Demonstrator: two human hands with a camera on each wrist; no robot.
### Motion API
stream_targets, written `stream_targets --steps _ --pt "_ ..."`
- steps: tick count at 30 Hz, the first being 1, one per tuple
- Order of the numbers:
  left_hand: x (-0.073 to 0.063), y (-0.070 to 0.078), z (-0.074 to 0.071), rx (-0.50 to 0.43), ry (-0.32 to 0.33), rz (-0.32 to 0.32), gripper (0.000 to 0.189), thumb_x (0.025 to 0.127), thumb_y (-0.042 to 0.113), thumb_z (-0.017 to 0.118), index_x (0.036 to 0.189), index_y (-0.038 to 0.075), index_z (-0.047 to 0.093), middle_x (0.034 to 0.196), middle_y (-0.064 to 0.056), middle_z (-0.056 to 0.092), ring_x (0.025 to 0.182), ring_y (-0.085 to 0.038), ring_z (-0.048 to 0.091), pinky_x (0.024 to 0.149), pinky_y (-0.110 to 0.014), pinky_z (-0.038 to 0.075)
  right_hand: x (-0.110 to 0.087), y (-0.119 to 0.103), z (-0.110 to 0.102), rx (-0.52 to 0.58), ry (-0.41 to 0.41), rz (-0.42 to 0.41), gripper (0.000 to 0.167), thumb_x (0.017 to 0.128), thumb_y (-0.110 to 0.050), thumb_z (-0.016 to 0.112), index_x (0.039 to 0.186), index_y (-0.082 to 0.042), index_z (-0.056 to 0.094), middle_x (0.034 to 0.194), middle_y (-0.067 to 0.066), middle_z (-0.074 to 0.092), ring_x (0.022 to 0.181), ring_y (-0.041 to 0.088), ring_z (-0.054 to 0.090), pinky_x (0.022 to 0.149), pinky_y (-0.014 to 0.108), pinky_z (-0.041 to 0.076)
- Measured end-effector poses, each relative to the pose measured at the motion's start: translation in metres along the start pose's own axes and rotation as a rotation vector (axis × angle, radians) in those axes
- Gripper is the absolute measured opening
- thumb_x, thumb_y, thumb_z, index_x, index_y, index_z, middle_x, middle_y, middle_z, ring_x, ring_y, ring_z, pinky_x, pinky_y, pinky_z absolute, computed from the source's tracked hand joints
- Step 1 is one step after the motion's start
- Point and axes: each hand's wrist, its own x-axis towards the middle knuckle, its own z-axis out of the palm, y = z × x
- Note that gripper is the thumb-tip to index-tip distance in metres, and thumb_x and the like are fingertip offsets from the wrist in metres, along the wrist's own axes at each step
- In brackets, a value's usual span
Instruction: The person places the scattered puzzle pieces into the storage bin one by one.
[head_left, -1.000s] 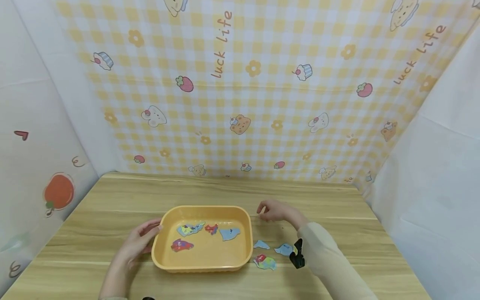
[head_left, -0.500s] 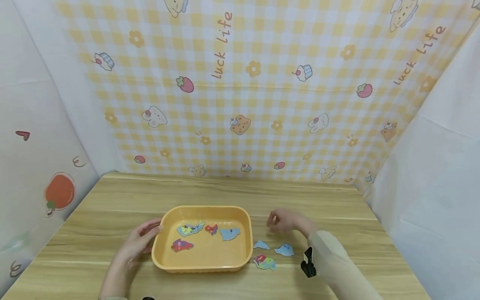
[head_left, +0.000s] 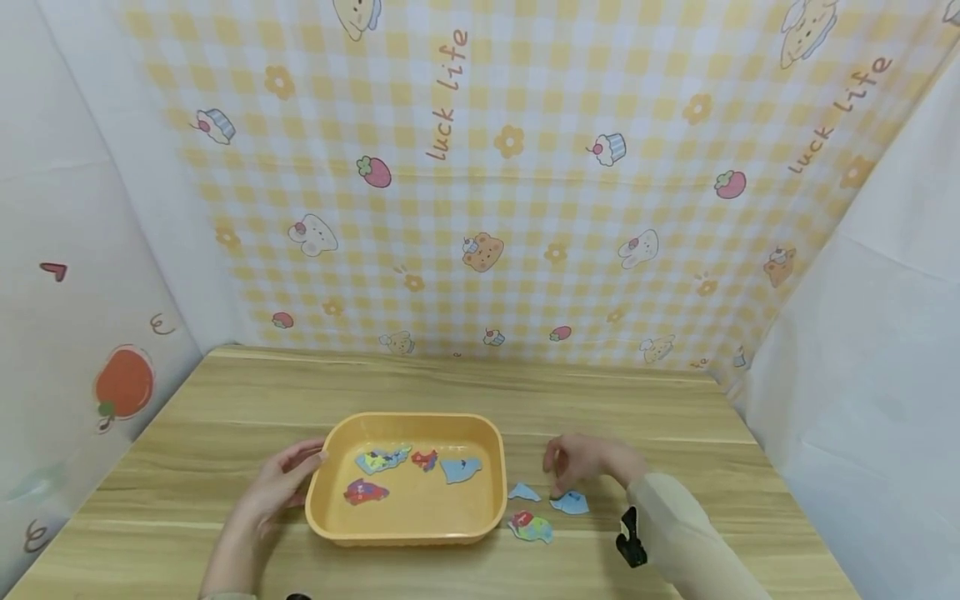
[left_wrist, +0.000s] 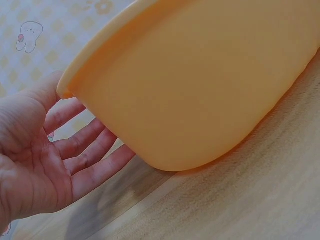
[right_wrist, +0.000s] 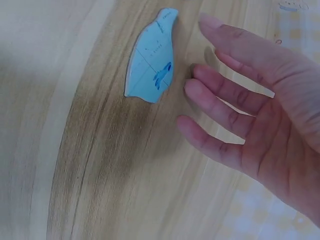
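Observation:
My left hand (head_left: 276,485) holds the left side of a yellow plastic tray (head_left: 405,538). In the left wrist view the thumb is at the rim of the tray (left_wrist: 180,95), and the fingers reach against its outer wall. My right hand (head_left: 596,458) hovers just beside a light blue puzzle piece (head_left: 573,503) with a small blue figure printed on it. Seen from the right wrist, this puzzle piece (right_wrist: 152,65) lies flat on the table, apart from the loosely bent fingers of my right hand (right_wrist: 280,110), which hold nothing.
A small blue piece (head_left: 523,492) and a red, yellow and green piece (head_left: 531,527) lie between tray and right hand. Inside the tray are several pieces, including a red-purple one (head_left: 366,492) and a pale blue one (head_left: 461,471). A checked cloth (head_left: 480,192) hangs behind the wooden table.
My right hand has moved right and toward the front of the table, down to the light blue piece. The left hand has stayed at the tray. The head view has shifted slightly.

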Motion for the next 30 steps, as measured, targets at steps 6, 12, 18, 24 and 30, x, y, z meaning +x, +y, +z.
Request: stream_targets --steps 6,12,18,24,30 --pt "0.001 -0.002 0.002 -0.014 0.009 -0.009 0.056 0.091 0.028 0.055 0.136 -0.001 0.035 0.138 -0.026 0.039 0.095 -0.014 0.06 0.079 -0.038 0.057 -0.006 -0.003 0.003 -0.047 -0.055 -0.03 0.025 0.067 -0.006 0.078 0.083 -0.008 0.06 0.072 0.0 0.057 0.063 0.011 0.047 0.053 0.019 0.039" --pt "0.001 -0.002 0.003 -0.014 0.019 -0.014 0.056 0.091 0.028 0.055 0.136 -0.001 0.036 0.138 -0.025 0.04 0.094 -0.012 0.06 0.078 -0.038 0.057 -0.01 -0.004 0.006 -0.104 -0.064 0.02 0.029 0.063 -0.006 0.081 0.079 -0.008 0.057 0.07 -0.002 0.053 0.062 0.009 0.041 0.052 0.017 0.032" --pt "0.0 -0.002 0.002 -0.013 0.021 -0.017 0.056 0.091 0.028 0.055 0.136 -0.001 0.035 0.139 -0.026 0.038 0.095 -0.013 0.06 0.079 -0.038 0.057 -0.012 -0.006 0.01 -0.162 -0.051 0.079 0.036 0.06 -0.006 0.083 0.08 -0.011 0.053 0.073 0.0 0.051 0.066 0.011 0.04 0.055 0.019 0.033" --pt "-0.002 -0.001 0.001 -0.014 0.008 -0.007 0.056 0.092 0.027 0.053 0.137 -0.001 0.033 0.14 -0.027 0.036 0.096 -0.014 0.06 0.079 -0.039 0.057 -0.013 -0.012 0.014 -0.288 -0.03 0.113 0.04 0.058 -0.008 0.084 0.079 -0.014 0.051 0.075 -0.003 0.048 0.069 0.01 0.04 0.058 0.02 0.035" --pt "-0.002 -0.001 0.002 -0.008 0.012 -0.001 0.056 0.092 0.027 0.053 0.136 -0.001 0.034 0.139 -0.027 0.037 0.097 -0.015 0.059 0.08 -0.039 0.057 -0.015 -0.02 0.019 -0.351 0.012 0.151 0.033 0.057 -0.002 0.084 0.072 -0.01 0.055 0.073 -0.005 0.052 0.068 0.01 0.043 0.06 0.022 0.042"
